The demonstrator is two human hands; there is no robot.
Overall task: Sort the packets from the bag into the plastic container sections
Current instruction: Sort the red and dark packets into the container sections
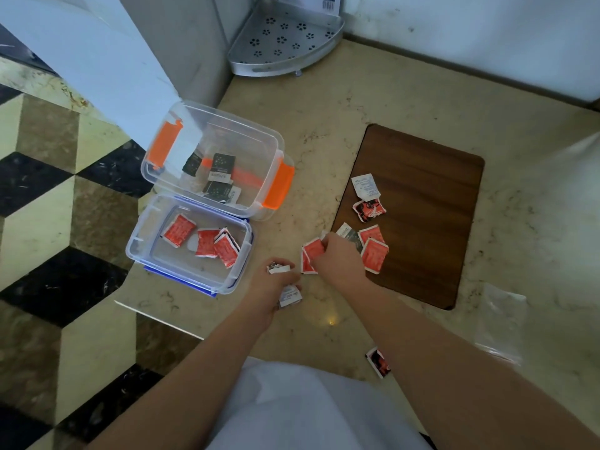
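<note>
Red packets (312, 254) gripped in right hand (337, 254); white packets (290, 294) bunched in curled left hand (274, 284), container (191, 245) at nine o'clock.

Containers (194, 222) left of board (422, 190)

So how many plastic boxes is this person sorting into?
2. The box with orange clips sits farther back and holds dark packets. The blue-clipped box lies nearer, beside the left hand, and holds red packets.
</note>
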